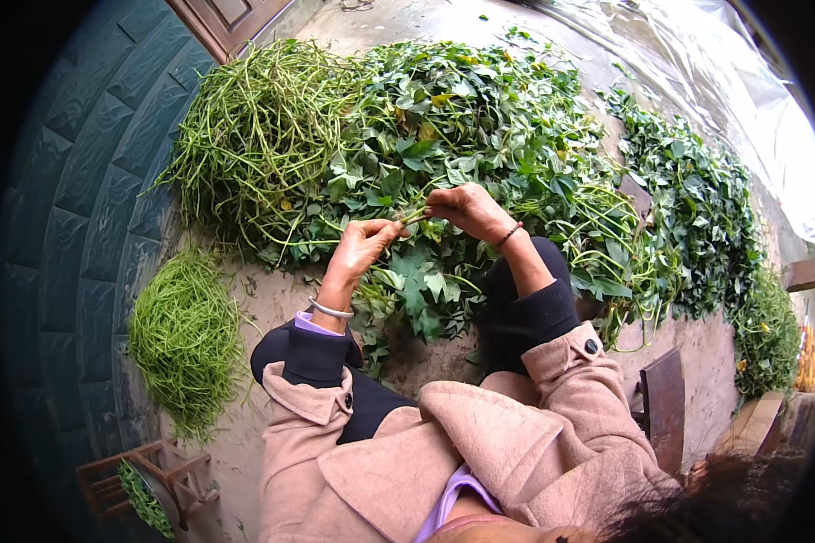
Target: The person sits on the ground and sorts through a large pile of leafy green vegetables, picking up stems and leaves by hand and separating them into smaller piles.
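Note:
My left hand (365, 246), with a pale bangle at its wrist, pinches a short piece of green stem (415, 216) between thumb and fingers. The fingertips of my right hand (474, 212) close on the stem's other end, just above and to the right. A dark cord circles that wrist. Directly under both hands spreads a heap of leafy green vines (462, 115), likely sweet potato, with a few yellowed leaves. Against its left side lies a mound of long, mostly leafless stems (265, 129). Loose leaves (418, 288) hang between my knees.
A smaller pile of thin green stalks (187, 339) lies on the floor at left, near a tiled wall (88, 224). Wooden furniture (190, 468) holds greens (142, 499) at lower left. More vines (693, 197), a dark wooden board (664, 400) and plastic sheeting (706, 81) are at right.

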